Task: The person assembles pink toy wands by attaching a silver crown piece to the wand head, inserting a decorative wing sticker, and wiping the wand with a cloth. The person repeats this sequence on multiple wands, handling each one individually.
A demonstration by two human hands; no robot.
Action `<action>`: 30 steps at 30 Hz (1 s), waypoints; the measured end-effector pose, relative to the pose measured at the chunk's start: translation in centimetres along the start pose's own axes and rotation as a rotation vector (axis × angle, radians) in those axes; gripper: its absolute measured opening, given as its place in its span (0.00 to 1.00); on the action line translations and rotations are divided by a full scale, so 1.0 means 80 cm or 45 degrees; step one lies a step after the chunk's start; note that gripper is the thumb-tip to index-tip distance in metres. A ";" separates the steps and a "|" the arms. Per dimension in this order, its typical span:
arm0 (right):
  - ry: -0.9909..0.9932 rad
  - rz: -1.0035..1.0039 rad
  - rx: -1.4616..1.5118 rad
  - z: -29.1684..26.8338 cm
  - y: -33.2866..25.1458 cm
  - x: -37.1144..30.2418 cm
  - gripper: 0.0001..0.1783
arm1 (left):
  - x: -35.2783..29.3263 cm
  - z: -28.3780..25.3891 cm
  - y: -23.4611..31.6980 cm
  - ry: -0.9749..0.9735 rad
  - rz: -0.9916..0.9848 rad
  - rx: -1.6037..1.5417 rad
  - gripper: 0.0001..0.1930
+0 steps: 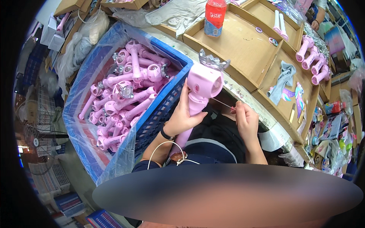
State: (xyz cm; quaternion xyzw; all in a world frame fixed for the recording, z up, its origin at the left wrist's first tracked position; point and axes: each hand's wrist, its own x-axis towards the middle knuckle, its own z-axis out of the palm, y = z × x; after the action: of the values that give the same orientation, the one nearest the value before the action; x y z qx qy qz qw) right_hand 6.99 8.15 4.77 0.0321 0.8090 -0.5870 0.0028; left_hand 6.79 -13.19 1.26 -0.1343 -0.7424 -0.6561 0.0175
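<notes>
In my left hand (pixel 181 118) is a pink toy wand (pixel 205 80) with a hollow round head and a silver crown on top. Fingers and thumb wrap its handle just below the head, and the handle's lower end runs down toward my lap. My right hand (pixel 246 121) is closed in a pinch to the right of the wand. From its fingers a thin, pale, straight strand or rod (pixel 221 102) with a small red part reaches to the wand just under the head. Whether it is a cord or a tool I cannot tell.
At left a blue plastic crate (pixel 178 65), lined with clear film, holds many similar pink wands (pixel 133 91). Cardboard trays (pixel 228 47) cover the bench ahead, with a red-and-blue drink bottle (pixel 215 19), a grey cloth (pixel 283 81) and more pink pieces (pixel 310 57). Another person's hand (pixel 315 25) shows far right.
</notes>
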 end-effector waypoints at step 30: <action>0.155 -0.517 -0.265 0.012 0.003 -0.002 0.07 | -0.001 -0.005 -0.017 0.075 -0.494 -0.628 0.45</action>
State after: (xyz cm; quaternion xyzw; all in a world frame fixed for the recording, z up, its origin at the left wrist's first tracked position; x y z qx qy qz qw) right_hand 7.13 7.29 4.29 -0.0964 0.8537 -0.4858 -0.1607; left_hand 6.47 -13.76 -0.03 0.0288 -0.5718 -0.8112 -0.1195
